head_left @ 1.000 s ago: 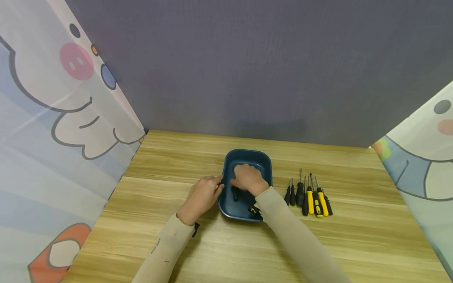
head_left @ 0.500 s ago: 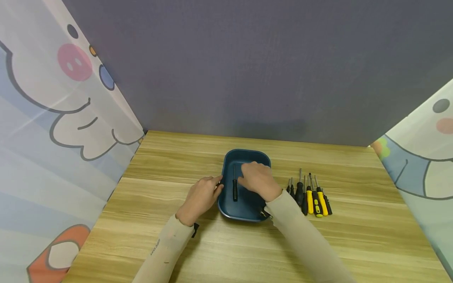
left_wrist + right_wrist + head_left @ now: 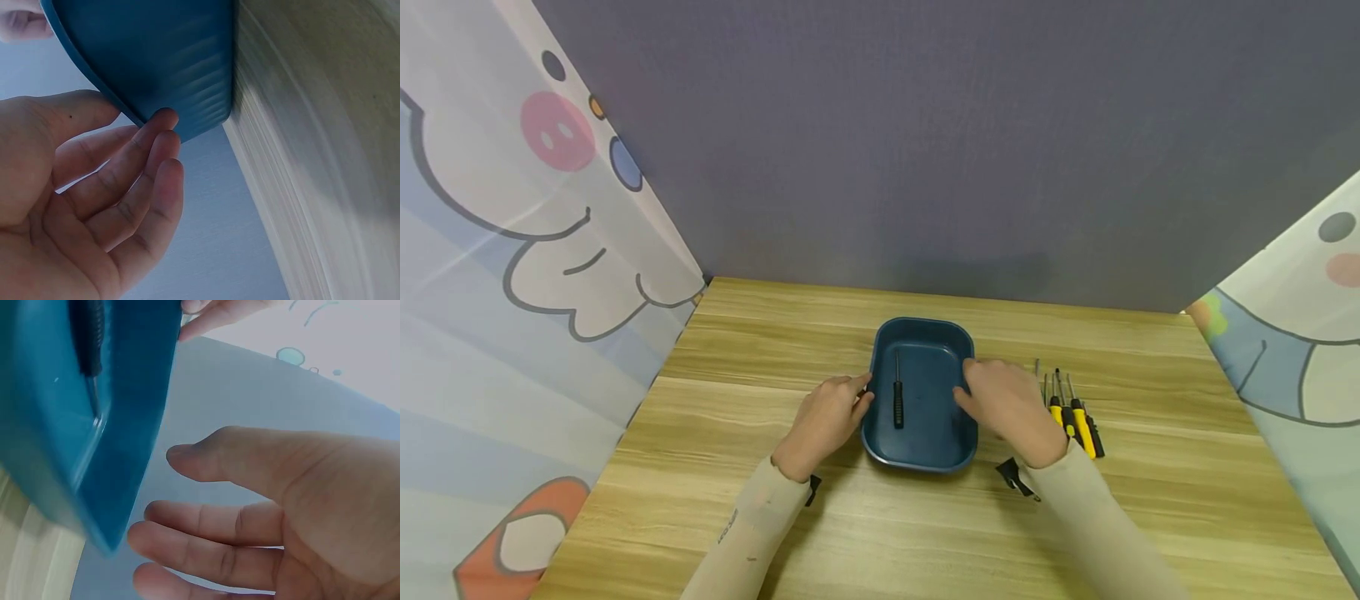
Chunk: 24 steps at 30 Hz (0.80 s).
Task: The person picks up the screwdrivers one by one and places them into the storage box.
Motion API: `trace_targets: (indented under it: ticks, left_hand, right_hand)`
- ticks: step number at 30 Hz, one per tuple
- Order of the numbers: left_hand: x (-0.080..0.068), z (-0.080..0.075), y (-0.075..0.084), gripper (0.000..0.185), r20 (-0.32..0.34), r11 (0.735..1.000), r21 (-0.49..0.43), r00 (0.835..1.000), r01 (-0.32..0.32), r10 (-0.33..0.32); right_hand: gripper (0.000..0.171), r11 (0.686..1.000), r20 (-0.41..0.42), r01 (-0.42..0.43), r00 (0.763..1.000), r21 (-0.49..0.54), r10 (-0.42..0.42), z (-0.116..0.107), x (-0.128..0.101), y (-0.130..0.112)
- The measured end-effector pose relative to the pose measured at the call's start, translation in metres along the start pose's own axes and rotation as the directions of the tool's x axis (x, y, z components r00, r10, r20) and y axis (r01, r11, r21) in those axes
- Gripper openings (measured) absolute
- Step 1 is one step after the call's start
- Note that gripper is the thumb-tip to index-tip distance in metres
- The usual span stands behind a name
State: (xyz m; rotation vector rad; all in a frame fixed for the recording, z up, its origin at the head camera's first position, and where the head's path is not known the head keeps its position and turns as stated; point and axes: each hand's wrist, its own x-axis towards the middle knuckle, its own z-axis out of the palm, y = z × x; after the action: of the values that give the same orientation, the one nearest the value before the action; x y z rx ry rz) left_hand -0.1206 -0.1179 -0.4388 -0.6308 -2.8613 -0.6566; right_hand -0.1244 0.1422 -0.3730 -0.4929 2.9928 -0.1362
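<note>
the right hand [image 3: 1011, 408] has let go of the black screwdriver [image 3: 897, 400] and come out of the blue tray [image 3: 925, 337], now empty with loose fingers over the tray's right rim, beside the row of screwdrivers [image 3: 1071, 408] on the tabletop [image 3: 850, 517]. the screwdriver lies in the tray. the left hand [image 3: 823, 421] still rests open-fingered against the left rim. one tool looks stowed.

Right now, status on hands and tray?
Left hand open, fingers against blue tray rim. Right hand open, empty, between tray and screwdriver row. One black screwdriver in tray. Nothing blocking.
</note>
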Motion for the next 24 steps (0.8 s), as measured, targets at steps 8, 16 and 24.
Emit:
trace_targets:
  ticks: [8, 16, 24]
  left_hand:
    - [-0.001, 0.001, -0.001, 0.032, 0.001, 1.000, 0.013, 1.000, 0.015, -0.015]
    - [0.000, 0.002, -0.001, 0.033, -0.001, 1.000, 0.007, 1.000, 0.004, -0.004]
    - [0.000, 0.000, 0.000, 0.034, 0.002, 1.000, 0.006, 1.000, 0.002, -0.002]
  right_hand:
    - [0.021, 0.996, -0.051, -0.072, 0.996, 0.043, 0.074, 0.002, -0.020, 0.037]
    - [0.033, 0.984, 0.007, -0.157, 0.988, 0.082, 0.157, 0.011, -0.029, 0.069]
    - [0.038, 0.971, 0.076, -0.209, 0.977, 0.114, 0.201, 0.026, -0.033, 0.095]
